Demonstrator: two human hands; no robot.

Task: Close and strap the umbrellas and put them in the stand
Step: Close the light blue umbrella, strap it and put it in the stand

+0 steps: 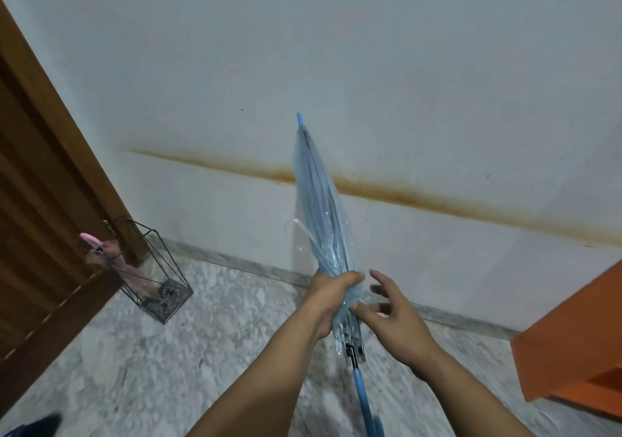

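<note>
1. The blue umbrella (319, 221) is folded shut and held up in front of a pale wall (370, 49), its blue tip pointing up and slightly left, its blue handle (365, 403) running down toward the bottom edge of the view.
2. The left hand (331, 297) grips the gathered clear-blue canopy near its lower end, fingers curled round the bunched plastic.
3. The right hand (395, 319) is beside it on the right, fingers spread and loosely bent; its thumb touches the canopy folds just below the left hand, and the other fingers stand apart from the plastic, holding nothing.
4. A thin clear strap (296, 231) sticks out loose from the left side of the canopy, about midway up.
5. The wire umbrella stand (158, 268) sits on the speckled stone floor (168, 369) at the left, close to a brown wooden door (40, 201) and near the wall.
6. A pink umbrella (117, 261) leans inside the stand, handle up and to the left.
7. An orange piece of furniture (572, 329) fills the right edge.
8. A brownish stain (437, 197) runs across the wall behind the blue umbrella.
</note>
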